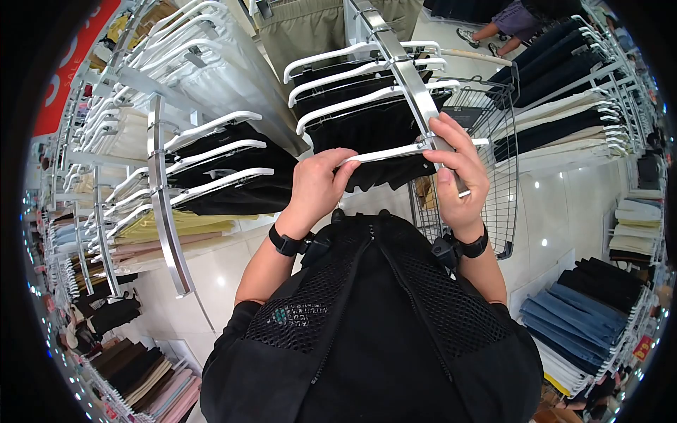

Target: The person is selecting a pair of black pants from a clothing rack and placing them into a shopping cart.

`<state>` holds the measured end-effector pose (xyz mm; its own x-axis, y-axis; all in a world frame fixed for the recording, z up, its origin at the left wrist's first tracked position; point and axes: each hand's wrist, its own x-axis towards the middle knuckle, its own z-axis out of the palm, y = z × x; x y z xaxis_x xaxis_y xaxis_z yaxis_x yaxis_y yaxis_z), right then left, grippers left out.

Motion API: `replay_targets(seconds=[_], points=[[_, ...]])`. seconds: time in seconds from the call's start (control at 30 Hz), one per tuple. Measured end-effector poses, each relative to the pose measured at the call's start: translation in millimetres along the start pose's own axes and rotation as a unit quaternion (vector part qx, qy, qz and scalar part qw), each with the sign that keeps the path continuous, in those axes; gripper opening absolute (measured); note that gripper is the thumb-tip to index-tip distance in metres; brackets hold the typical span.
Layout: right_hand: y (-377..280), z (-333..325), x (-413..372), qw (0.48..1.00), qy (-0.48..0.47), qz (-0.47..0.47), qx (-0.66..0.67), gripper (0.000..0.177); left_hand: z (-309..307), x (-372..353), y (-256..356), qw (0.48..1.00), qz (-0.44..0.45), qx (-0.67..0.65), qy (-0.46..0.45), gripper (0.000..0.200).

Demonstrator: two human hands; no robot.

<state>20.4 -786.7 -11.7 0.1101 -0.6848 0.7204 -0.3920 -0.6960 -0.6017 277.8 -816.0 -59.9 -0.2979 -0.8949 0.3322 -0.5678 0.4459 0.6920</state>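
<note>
My left hand [321, 180] is closed, its thumb and fingers pinching the left end of a white hanger [388, 153]. Black trousers or shorts [391, 173] hang below that hanger, close to the front end of a metal rail [416, 92]. My right hand [462, 173] is curled around the rail's front end, the fingers over it by the hanger's middle and the thumb underneath. Farther back on the same rail are several white hangers [345, 84] with black garments [367, 130]. Each wrist wears a black band.
A wire shopping cart [504, 169] stands right of the rail. To the left, another metal rail [161, 190] carries hangers with black and yellow garments. Olive trousers [300, 28] hang behind. Folded jeans [575, 321] hang at lower right. A person's legs [486, 32] show at the top right.
</note>
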Motion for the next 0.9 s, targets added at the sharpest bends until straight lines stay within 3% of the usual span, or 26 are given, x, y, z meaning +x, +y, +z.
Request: replay_targets(seconds=[0.47, 0.63, 0.9], points=[[-3, -1, 0, 1.000, 0.004, 0.000, -0.028, 0.024, -5, 3, 6, 0.999, -0.035, -0.003, -0.016, 0.015], [-3, 0, 0, 1.000, 0.009, 0.001, -0.026, 0.024, -9, 10, -4, 1.000, 0.003, -0.003, -0.024, 0.017], [-4, -5, 3, 0.999, -0.013, -0.002, -0.030, 0.024, -9, 13, -1, 1.000, -0.008, 0.009, 0.010, 0.015]])
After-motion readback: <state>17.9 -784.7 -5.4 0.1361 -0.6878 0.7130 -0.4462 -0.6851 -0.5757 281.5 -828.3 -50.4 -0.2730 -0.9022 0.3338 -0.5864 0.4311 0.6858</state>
